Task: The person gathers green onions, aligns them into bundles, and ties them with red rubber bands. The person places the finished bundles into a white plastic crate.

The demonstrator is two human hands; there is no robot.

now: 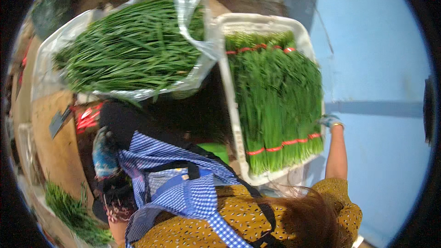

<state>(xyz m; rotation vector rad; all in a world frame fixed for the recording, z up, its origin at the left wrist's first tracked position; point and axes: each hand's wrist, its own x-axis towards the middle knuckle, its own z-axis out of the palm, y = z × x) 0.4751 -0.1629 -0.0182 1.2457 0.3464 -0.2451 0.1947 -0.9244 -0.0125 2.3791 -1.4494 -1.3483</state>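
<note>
My right hand [331,122], in a pale blue-grey glove, is at the right rim of a white plastic crate [230,110]. Its fingers touch the crate's edge or the leaves there; their grip is hard to make out. Bundles of green chives [275,96] fill the crate, bound with red ties [274,149] near both ends. Low on the left, my left hand [105,156], in a blue patterned glove, is beside my dark-clothed leg. Its fingers are blurred, and I see nothing held in it.
Loose long green leaves [137,44] lie in a clear plastic bag [187,20] at upper left. A wooden board [57,151] bears a dark flat blade-like tool [59,123], beside red ties [89,119]. More greens [75,213] lie lower left. A blue wall [375,165] borders the right.
</note>
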